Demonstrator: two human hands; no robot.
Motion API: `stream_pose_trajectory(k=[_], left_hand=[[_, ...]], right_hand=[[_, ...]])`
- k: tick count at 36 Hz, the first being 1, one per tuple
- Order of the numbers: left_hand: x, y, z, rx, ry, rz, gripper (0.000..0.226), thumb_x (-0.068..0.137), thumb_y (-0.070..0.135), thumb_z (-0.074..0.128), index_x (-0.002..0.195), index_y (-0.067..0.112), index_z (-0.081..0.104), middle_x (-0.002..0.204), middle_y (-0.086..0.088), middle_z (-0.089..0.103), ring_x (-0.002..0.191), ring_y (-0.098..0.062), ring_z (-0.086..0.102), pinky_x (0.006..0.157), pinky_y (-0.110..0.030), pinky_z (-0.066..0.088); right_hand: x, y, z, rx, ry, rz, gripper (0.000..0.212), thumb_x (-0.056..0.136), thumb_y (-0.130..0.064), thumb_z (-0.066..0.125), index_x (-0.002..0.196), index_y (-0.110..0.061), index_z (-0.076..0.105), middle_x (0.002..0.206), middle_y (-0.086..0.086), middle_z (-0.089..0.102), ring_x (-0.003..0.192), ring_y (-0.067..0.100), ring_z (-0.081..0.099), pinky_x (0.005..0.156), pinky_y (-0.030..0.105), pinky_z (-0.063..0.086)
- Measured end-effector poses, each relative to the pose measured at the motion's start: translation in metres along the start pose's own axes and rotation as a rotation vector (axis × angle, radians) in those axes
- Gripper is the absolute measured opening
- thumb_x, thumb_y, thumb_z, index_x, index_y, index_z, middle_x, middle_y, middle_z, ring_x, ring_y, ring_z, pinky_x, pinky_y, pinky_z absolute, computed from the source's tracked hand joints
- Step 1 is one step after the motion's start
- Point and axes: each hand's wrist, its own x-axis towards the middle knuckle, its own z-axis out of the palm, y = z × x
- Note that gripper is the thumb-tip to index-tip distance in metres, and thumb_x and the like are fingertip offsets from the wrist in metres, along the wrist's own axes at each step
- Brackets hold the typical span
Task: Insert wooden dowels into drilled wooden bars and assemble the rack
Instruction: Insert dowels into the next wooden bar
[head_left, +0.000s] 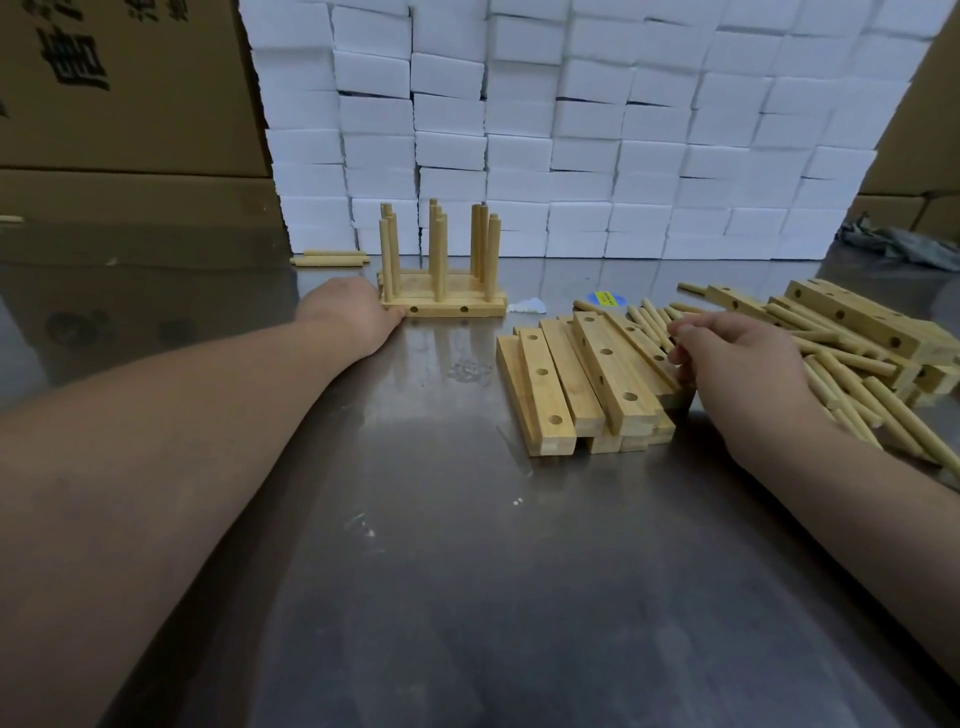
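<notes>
Left hand: my left hand (353, 312) lies on the tabletop (441, 545) at centre left of the frame, its fingertips touching the left end of the assembled rack (441, 291); I cannot tell whether the fingers are closed on it.
Right hand: my right hand (743, 364) sits at centre right, fingers curled together at the far edge of the stacked bars (582, 379); whether they pinch anything, I cannot tell.
Rack: it stands in the upper middle of the frame, dowels upright in three groups, with two empty holes in the front edge of its base.
Bars: a stack of drilled bars lies just right of centre, holes facing up, between my two hands.
Loose dowels: a heap of dowels (852, 384) spreads at the right edge, mixed with more drilled bars (852, 317), partly hidden behind my right hand.
Spare dowels: a few dowels (330, 258) lie left of the rack, near the back.
Around: a wall of white boxes (571, 130) fills the upper middle; cardboard cartons (124, 88) stand upper left; a yellow and blue disc (605, 299) and a white scrap (527, 305) lie between rack and bars.
</notes>
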Motion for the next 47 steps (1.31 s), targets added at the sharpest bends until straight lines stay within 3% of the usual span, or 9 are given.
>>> stream_pose_trajectory(k=[7,10,14,22,26,29,35,40,47], left_hand=[[-0.007,0.003,-0.001,-0.145,0.050,-0.077,0.046,0.090,0.050,0.043,0.104,0.010,0.059,0.075,0.001,0.062,0.068,-0.015,0.049,0.053,-0.028,0.033],[-0.018,0.005,-0.005,-0.176,0.119,-0.103,0.041,0.091,0.042,0.042,0.118,0.013,0.053,0.089,-0.003,0.065,0.081,-0.022,0.052,0.064,-0.029,0.037],[-0.036,0.007,-0.012,-0.188,0.185,-0.067,0.031,0.095,0.033,0.037,0.111,0.012,0.055,0.098,-0.007,0.061,0.079,-0.022,0.046,0.065,-0.033,0.034],[-0.098,0.031,-0.025,-0.529,0.174,0.070,0.016,0.091,0.029,0.044,0.097,0.023,0.057,0.091,0.001,0.059,0.083,-0.021,0.054,0.067,-0.029,0.038],[-0.146,0.054,-0.035,-0.705,0.102,0.235,0.023,0.091,0.030,0.048,0.110,0.027,0.060,0.107,0.003,0.053,0.091,-0.015,0.051,0.078,-0.027,0.039],[-0.176,0.072,-0.042,-0.712,-0.095,0.341,0.046,0.089,0.045,0.051,0.134,0.037,0.045,0.132,0.008,0.037,0.114,-0.009,0.040,0.093,-0.025,0.029],[-0.198,0.092,-0.041,-0.405,-0.192,0.452,0.062,0.088,0.053,0.048,0.145,0.040,0.025,0.157,0.008,0.010,0.143,-0.018,0.012,0.113,-0.037,0.015],[-0.196,0.087,-0.042,-0.440,-0.067,0.429,0.049,0.090,0.044,0.050,0.137,0.033,0.044,0.145,0.013,0.035,0.129,-0.012,0.036,0.094,-0.024,0.029],[-0.190,0.082,-0.042,-0.459,-0.041,0.346,0.056,0.087,0.044,0.054,0.138,0.027,0.041,0.137,0.009,0.043,0.115,-0.014,0.046,0.082,-0.024,0.033]], right_hand=[[0.000,0.001,-0.001,-0.005,0.024,-0.008,0.022,0.087,-0.019,0.049,0.075,-0.028,0.065,0.066,-0.008,0.063,0.048,0.007,0.050,0.046,0.021,0.043],[-0.001,-0.001,-0.002,-0.030,0.022,-0.008,0.020,0.087,-0.020,0.048,0.083,-0.028,0.066,0.070,-0.009,0.063,0.053,0.009,0.051,0.054,0.026,0.045],[-0.005,-0.007,-0.003,-0.085,0.009,-0.021,0.019,0.086,-0.019,0.047,0.084,-0.029,0.064,0.074,-0.011,0.063,0.060,0.011,0.053,0.063,0.028,0.048],[-0.010,-0.014,-0.007,-0.262,-0.032,-0.056,0.019,0.088,-0.022,0.046,0.088,-0.028,0.063,0.066,-0.004,0.059,0.052,0.013,0.049,0.048,0.023,0.035],[-0.011,-0.018,-0.010,-0.393,-0.066,-0.043,0.021,0.088,-0.023,0.043,0.094,-0.029,0.062,0.072,0.001,0.062,0.059,0.019,0.053,0.054,0.028,0.041],[-0.010,-0.021,-0.013,-0.549,-0.059,-0.048,0.029,0.086,-0.021,0.043,0.105,-0.029,0.064,0.087,0.003,0.065,0.075,0.027,0.059,0.067,0.037,0.048],[0.000,-0.024,-0.024,-1.035,-0.091,0.022,0.035,0.087,-0.018,0.046,0.120,-0.022,0.056,0.119,0.012,0.054,0.104,0.033,0.049,0.087,0.045,0.040],[0.000,-0.022,-0.025,-1.148,-0.240,0.106,0.012,0.082,-0.009,0.052,0.093,-0.012,0.058,0.083,0.010,0.055,0.078,0.026,0.052,0.081,0.042,0.047],[0.005,-0.012,-0.022,-1.202,-0.205,0.036,0.016,0.084,-0.009,0.049,0.096,-0.013,0.059,0.081,0.006,0.055,0.071,0.022,0.050,0.062,0.033,0.040]])
